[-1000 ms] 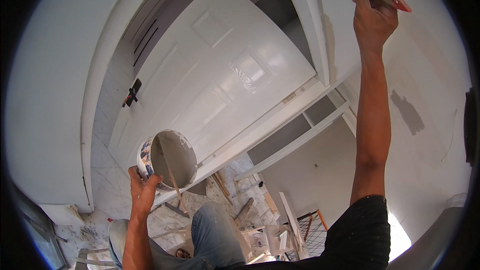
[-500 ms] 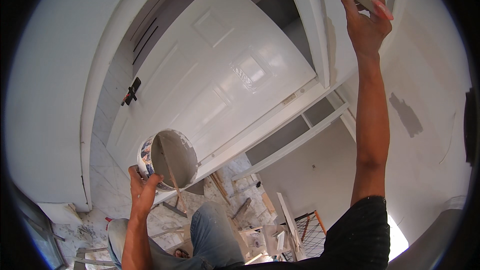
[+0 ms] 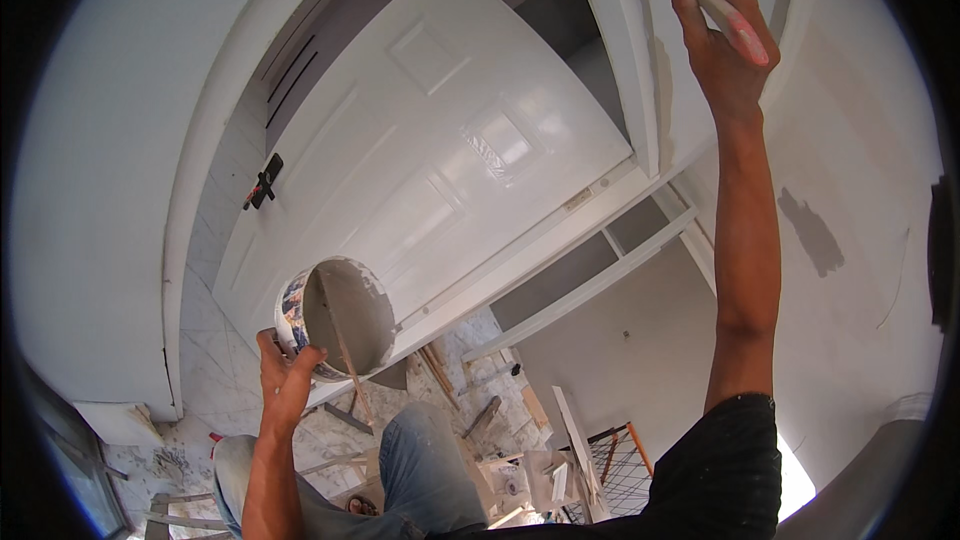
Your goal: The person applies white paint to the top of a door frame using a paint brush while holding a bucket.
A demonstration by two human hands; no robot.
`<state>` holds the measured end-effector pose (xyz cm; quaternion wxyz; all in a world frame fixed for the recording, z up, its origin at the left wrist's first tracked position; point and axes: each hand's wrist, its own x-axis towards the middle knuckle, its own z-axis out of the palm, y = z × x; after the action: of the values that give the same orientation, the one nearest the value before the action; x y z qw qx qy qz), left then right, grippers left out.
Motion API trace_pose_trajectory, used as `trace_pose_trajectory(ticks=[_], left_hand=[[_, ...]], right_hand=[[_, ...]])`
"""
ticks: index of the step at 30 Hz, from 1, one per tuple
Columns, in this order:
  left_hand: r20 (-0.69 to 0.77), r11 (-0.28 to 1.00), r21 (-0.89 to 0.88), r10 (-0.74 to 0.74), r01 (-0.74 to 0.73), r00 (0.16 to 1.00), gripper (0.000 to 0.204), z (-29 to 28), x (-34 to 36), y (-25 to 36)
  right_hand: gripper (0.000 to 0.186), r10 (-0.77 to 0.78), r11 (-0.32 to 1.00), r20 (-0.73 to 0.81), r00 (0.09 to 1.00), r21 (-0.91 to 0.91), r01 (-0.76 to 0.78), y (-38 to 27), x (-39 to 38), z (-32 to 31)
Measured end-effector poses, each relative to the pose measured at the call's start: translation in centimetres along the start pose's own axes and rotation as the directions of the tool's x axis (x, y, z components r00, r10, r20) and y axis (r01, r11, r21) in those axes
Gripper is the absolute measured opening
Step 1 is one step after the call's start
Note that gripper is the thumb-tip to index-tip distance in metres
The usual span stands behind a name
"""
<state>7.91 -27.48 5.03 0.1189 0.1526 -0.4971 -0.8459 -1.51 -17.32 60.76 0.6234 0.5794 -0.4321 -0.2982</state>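
Grey paste, white paint: bucket held low, blade held high

And here we are, both of the person's hands in play on my remote feed! Low on the left, the left hand (image 3: 287, 370) has its fingers grasping the round white bucket with a colourful printed side (image 3: 292, 312); its mouth faces me, grey inside, with a thin brown wooden stick (image 3: 345, 345) slanting across it. Top right, the right hand (image 3: 728, 72) has its fingers wrapped around the flat grey tool with a red handle (image 3: 712, 6), its far end up beside the white door frame (image 3: 642, 90). Is it touching the wall? I can't tell from here.

How far along? A grey-beige strip (image 3: 662, 90) runs beside the frame, and a dark grey patch (image 3: 812, 232) sits on the pale, blotchy wall (image 3: 850, 155). I'd judge the coating partly done; plenty of that wall looks uneven, though how much needs covering I can't read.

Now the room! The glossy white panelled door (image 3: 395, 175) fills the middle, black handle (image 3: 264, 182) on its left edge. Marble-patterned floor tiles (image 3: 212, 340) show below, timber strips (image 3: 440, 375) scattered near the blue-jeaned knee (image 3: 425, 460), and an orange-edged dark mesh frame (image 3: 622, 452) lower right.
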Motion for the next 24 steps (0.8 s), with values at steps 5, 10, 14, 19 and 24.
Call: trace_pose_trajectory(ticks=[5, 10, 14, 19, 24], left_hand=[[-0.020, 1.000, -0.004, -0.008, 0.008, 1.000, 0.056, 0.2, -0.1, 0.2], [-0.010, 1.000, 0.003, 0.000, 0.000, 1.000, 0.056, -0.1, 0.1, 0.0], [-0.019, 1.000, -0.001, -0.012, 0.012, 1.000, 0.056, 0.1, 0.1, 0.1], [-0.017, 1.000, -0.001, -0.018, 0.018, 1.000, 0.056, 0.2, 0.1, 0.1], [0.000, 1.000, 0.001, -0.022, 0.022, 1.000, 0.057, 0.1, 0.3, 0.0]], right_hand=[[0.016, -0.056, 0.998, -0.046, 0.997, 0.022, 0.058, 0.5, 0.9, 0.9], [0.017, -0.048, 0.999, -0.001, 0.999, 0.002, 0.048, 0.1, 0.5, 0.8], [0.017, -0.062, 0.995, -0.060, 0.996, 0.074, 0.066, -0.7, 1.5, 1.2], [0.017, -0.060, 0.996, -0.039, 0.997, 0.056, 0.063, -0.2, 1.3, 1.5], [0.018, 0.000, 0.999, 0.015, 1.000, 0.034, 0.000, -1.1, 1.0, 1.4]])
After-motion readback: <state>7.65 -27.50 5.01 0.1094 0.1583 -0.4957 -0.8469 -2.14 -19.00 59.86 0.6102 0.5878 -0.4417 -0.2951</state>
